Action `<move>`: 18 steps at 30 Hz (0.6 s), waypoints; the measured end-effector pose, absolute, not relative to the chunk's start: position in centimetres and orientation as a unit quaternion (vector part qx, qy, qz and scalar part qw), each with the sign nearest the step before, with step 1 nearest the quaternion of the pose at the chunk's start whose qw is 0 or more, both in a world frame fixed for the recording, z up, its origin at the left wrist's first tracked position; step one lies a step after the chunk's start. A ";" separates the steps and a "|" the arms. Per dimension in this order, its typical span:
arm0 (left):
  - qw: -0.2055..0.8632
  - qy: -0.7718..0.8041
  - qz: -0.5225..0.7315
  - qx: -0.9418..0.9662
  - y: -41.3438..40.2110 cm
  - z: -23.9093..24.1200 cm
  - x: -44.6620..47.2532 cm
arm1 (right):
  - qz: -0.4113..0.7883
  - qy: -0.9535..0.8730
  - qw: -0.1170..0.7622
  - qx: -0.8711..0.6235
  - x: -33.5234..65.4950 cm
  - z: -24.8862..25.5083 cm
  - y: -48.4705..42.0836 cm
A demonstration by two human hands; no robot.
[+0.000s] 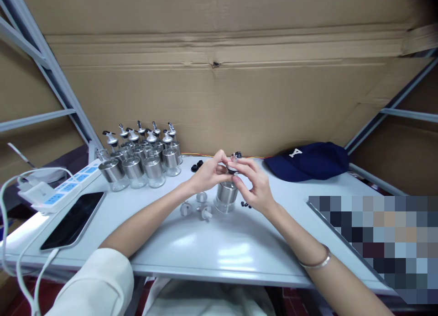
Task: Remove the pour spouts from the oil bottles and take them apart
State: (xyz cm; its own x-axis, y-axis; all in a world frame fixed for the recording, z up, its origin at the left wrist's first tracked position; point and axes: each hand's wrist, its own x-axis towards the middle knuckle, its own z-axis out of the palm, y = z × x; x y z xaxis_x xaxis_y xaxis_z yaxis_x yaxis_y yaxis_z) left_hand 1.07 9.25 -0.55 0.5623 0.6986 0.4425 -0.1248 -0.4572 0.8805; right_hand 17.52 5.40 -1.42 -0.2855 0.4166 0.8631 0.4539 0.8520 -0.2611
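Note:
A glass bottle with a brushed steel sleeve [226,193] stands upright on the table in front of me. At its neck is a pour spout [235,156] with a silver collar and a dark tip. My left hand [211,172] closes its fingers around the neck and spout from the left. From the right, my right hand [256,184] pinches the spout's collar between thumb and fingers. My fingers partly hide the joint between spout and bottle. Several grey-white plastic spout pieces [205,212] lie left of the bottle. Small black parts [245,205] lie to its right, under my right hand.
Several similar bottles with spouts [152,170] stand together at the back left. Black caps [196,165] lie behind my left hand. A power strip [71,184] and a phone [73,220] with cables are at the left. A navy cap [310,163] sits at the back right.

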 end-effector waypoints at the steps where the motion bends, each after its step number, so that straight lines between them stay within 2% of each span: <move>1: 0.483 0.193 0.424 0.742 9.3 -0.6 1.0 | -0.019 -0.803 0.532 -0.270 17.5 -1.5 5.4; 7: 0.485 0.166 0.393 0.764 9.3 -0.3 0.6 | 0.015 -0.801 0.541 -0.256 17.8 -2.6 6.0; 13: 0.550 0.137 0.388 0.727 9.7 -0.5 0.6 | 0.112 -0.778 0.567 -0.246 17.6 -3.2 6.6; 18: 0.538 0.150 0.404 0.724 9.9 -0.7 0.8 | 0.125 -0.752 0.594 -0.257 17.5 -3.6 6.8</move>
